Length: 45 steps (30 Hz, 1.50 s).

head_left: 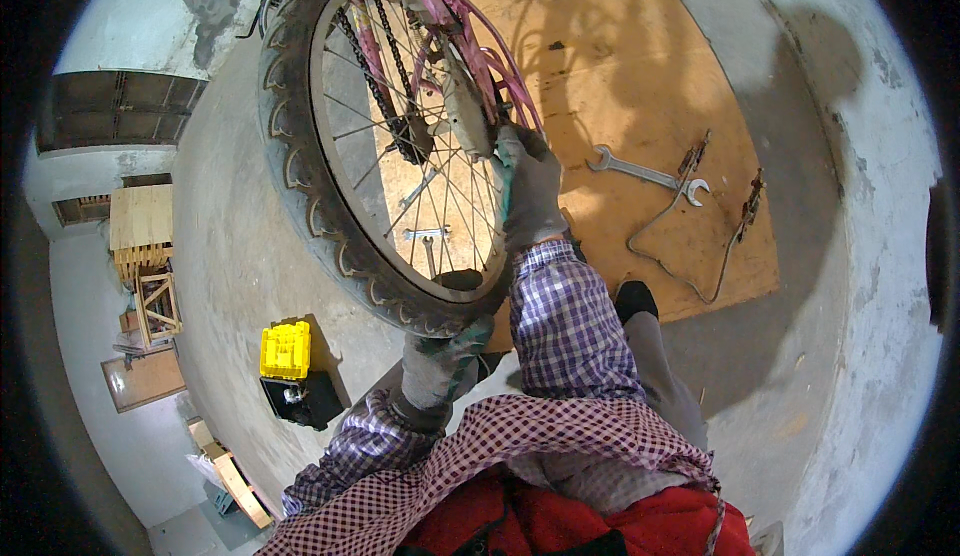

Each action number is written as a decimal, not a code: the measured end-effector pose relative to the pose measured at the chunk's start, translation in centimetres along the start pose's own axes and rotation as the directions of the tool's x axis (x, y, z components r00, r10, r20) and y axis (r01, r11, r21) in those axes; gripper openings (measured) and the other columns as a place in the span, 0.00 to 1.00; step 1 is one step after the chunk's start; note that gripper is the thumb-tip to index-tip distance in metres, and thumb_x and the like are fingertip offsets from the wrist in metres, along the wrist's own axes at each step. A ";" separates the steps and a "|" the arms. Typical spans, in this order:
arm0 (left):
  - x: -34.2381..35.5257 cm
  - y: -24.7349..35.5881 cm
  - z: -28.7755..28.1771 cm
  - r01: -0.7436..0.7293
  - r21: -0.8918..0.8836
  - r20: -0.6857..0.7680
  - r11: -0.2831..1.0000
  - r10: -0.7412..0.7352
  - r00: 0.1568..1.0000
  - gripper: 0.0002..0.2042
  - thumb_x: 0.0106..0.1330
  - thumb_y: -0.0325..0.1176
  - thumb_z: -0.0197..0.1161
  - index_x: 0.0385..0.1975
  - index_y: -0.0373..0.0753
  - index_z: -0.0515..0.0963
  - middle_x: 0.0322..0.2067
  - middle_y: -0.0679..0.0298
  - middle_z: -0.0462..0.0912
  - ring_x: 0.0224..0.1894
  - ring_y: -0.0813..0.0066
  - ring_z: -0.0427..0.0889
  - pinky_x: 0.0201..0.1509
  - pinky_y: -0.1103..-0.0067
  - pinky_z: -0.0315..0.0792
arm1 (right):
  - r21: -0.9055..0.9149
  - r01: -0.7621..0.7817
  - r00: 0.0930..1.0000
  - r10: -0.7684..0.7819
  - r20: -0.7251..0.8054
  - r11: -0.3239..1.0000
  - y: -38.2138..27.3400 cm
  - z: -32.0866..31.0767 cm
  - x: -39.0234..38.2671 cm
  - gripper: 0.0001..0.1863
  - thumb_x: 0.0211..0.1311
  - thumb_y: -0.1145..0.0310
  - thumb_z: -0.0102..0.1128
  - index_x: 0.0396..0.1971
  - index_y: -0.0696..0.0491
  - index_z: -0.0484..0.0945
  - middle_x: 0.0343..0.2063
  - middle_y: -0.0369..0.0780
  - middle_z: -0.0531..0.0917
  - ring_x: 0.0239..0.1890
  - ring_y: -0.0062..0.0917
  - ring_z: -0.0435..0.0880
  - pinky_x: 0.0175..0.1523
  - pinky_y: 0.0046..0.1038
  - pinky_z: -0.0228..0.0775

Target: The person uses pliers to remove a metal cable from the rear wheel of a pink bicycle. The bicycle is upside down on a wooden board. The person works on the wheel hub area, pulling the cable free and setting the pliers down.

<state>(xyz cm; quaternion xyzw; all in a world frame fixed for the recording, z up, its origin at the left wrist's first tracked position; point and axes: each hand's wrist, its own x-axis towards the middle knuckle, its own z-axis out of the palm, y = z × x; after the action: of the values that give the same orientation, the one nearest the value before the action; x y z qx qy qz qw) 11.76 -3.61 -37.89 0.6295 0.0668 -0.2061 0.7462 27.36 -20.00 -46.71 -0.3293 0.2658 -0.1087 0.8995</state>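
Note:
A bicycle wheel with a black tire [317,195] stands upright in front of me, beside the pink frame [480,46] and a dark chain [398,131]. My right hand [532,183], in a grey glove, is closed at the wheel's right side by the hub and frame; exactly what its fingers grip is hidden. My left hand [438,356], also gloved, grips the tire from below. On the plywood board [660,86] to the right lie a large wrench [640,170] and a cable with metal fittings [722,276]. Smaller wrenches [428,231] show through the spokes.
A yellow and black toolbox [285,350] sits open on the concrete floor [230,256] at left. Along the left wall are wooden crates [141,218] and leaning boards [143,379]. A white wall [880,256] runs along the right. My shoe [636,300] is at the board's edge.

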 end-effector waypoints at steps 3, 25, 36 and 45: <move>0.1 0.1 -0.2 -0.024 0.101 0.006 0.995 0.024 1.000 0.25 0.66 0.17 0.70 0.63 0.35 0.74 0.57 0.59 0.82 0.56 0.71 0.83 0.59 0.75 0.80 | 0.034 -0.033 0.999 0.034 -0.017 0.999 0.1 0.0 -0.1 0.19 0.69 0.67 0.68 0.55 0.63 0.83 0.43 0.38 0.88 0.43 0.22 0.84 0.50 0.24 0.75; -0.4 0.4 -0.5 0.037 0.083 -0.045 0.996 -0.034 0.998 0.29 0.67 0.20 0.70 0.68 0.33 0.70 0.61 0.54 0.80 0.60 0.66 0.82 0.65 0.71 0.77 | 0.073 0.016 0.994 -0.023 0.104 0.997 -1.0 0.3 -0.6 0.21 0.66 0.71 0.65 0.58 0.62 0.82 0.50 0.41 0.86 0.53 0.27 0.83 0.61 0.26 0.72; -0.5 1.1 1.4 -0.040 0.236 0.011 0.971 0.039 0.999 0.25 0.69 0.23 0.70 0.65 0.32 0.73 0.59 0.55 0.82 0.58 0.68 0.83 0.62 0.71 0.77 | -0.027 0.097 0.995 -0.097 -0.009 0.995 -0.8 1.4 -1.0 0.19 0.71 0.63 0.63 0.53 0.61 0.84 0.46 0.40 0.88 0.47 0.26 0.83 0.55 0.30 0.74; -0.4 0.6 1.4 -0.064 0.141 -0.005 0.988 0.065 0.998 0.27 0.68 0.28 0.74 0.65 0.33 0.73 0.58 0.57 0.83 0.56 0.70 0.83 0.58 0.73 0.78 | -0.072 0.012 0.999 -0.015 -0.041 0.997 -0.5 0.9 -0.5 0.19 0.70 0.65 0.66 0.53 0.63 0.83 0.44 0.39 0.87 0.44 0.24 0.83 0.51 0.26 0.73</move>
<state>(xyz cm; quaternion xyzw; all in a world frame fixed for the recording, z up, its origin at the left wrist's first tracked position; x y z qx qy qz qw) 11.37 -4.75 -36.90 0.6834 0.0351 -0.1830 0.7059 27.42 -19.77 -45.62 -0.3608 0.2859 -0.1122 0.8806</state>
